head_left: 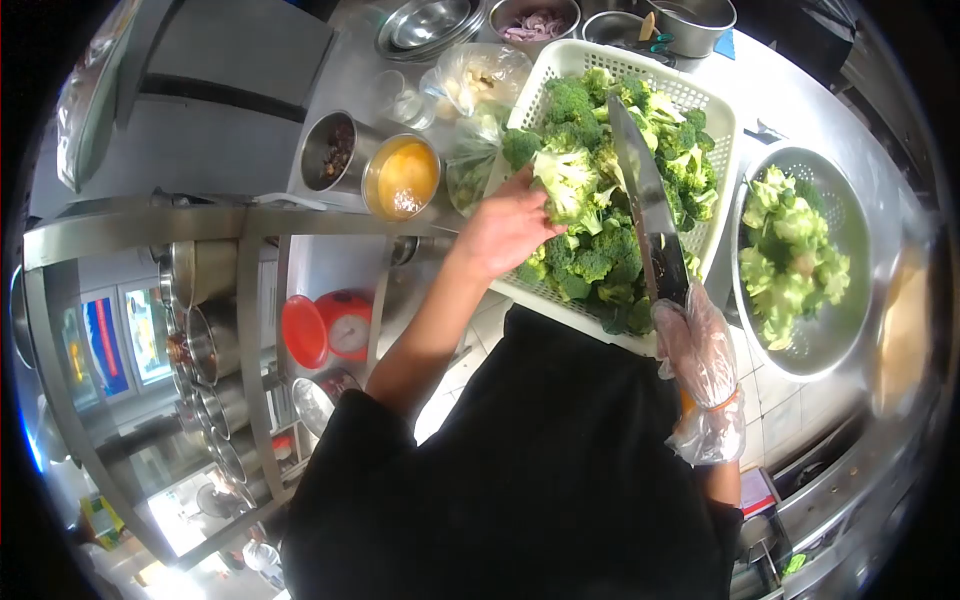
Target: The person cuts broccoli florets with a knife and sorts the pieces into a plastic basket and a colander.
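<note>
My bare left hand (506, 228) grips a large broccoli piece (566, 185), its pale cut stem side facing up, over the left part of a white perforated basket (728, 190). Many green florets (590, 258) fill that basket. In a clear plastic glove with an orange band at the wrist, my right hand (695, 355) is closed on the handle of a large knife (645, 180). The blade points away from me across the basket, to the right of the held broccoli and apart from it.
A metal colander (860, 260) with broccoli pieces (795, 250) stands at the right. To the left are a metal pot of yellow liquid (404, 177), a pot with dark contents (335, 150) and plastic bags (480, 75). A bowl of sliced purple onion (535, 22) sits behind.
</note>
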`<action>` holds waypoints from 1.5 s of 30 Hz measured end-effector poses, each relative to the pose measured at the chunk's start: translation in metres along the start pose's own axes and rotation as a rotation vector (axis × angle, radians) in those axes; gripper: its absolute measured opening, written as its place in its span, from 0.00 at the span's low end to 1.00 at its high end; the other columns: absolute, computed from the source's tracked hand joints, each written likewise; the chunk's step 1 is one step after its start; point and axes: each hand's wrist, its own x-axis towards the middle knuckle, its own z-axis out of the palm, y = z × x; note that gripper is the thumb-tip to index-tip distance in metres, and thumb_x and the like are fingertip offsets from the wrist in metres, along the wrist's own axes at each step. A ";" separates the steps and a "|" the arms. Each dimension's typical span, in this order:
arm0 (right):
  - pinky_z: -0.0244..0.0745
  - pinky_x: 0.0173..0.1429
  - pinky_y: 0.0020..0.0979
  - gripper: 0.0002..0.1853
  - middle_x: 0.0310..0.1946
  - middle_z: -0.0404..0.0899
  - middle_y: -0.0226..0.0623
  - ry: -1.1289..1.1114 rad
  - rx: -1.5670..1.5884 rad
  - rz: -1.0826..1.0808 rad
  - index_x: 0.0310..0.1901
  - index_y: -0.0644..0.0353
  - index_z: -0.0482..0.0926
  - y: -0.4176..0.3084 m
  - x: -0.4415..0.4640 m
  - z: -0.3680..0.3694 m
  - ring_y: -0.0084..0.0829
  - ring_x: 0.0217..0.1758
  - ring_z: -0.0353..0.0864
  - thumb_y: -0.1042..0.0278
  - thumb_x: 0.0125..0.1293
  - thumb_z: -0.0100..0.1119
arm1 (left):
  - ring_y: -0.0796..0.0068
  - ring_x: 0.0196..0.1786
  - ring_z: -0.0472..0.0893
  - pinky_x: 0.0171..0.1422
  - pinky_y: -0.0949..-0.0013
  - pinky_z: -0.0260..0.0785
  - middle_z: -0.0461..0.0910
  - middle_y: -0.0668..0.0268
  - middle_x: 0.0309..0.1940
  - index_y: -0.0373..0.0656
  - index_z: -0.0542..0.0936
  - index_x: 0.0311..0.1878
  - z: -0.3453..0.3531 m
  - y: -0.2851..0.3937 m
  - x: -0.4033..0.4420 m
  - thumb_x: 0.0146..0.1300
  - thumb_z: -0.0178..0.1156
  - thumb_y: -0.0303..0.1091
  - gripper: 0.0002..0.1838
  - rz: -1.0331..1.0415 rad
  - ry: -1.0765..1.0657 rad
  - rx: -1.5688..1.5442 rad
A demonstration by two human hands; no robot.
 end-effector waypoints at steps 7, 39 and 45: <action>0.68 0.27 0.35 0.13 0.21 0.74 0.39 -0.053 -0.034 -0.021 0.52 0.63 0.74 0.007 -0.019 -0.006 0.35 0.21 0.73 0.74 0.67 0.55 | 0.68 0.59 0.76 0.62 0.49 0.69 0.76 0.65 0.58 0.52 0.62 0.70 -0.006 0.006 0.003 0.66 0.57 0.30 0.30 0.079 -0.301 0.043; 0.73 0.32 0.48 0.16 0.24 0.77 0.51 -0.099 -0.535 -0.363 0.53 0.65 0.70 0.004 0.034 0.000 0.50 0.28 0.80 0.67 0.68 0.53 | 0.65 0.53 0.79 0.59 0.67 0.73 0.77 0.62 0.47 0.42 0.78 0.45 0.063 0.009 0.044 0.55 0.68 0.26 0.14 1.037 -0.145 1.304; 0.65 0.20 0.28 0.12 0.21 0.71 0.30 -0.387 0.319 0.229 0.50 0.62 0.74 -0.004 0.035 -0.013 0.22 0.20 0.71 0.68 0.68 0.54 | 0.67 0.44 0.76 0.46 0.64 0.68 0.77 0.58 0.49 0.44 0.68 0.63 0.028 0.040 0.051 0.76 0.43 0.40 0.18 0.255 -0.012 0.294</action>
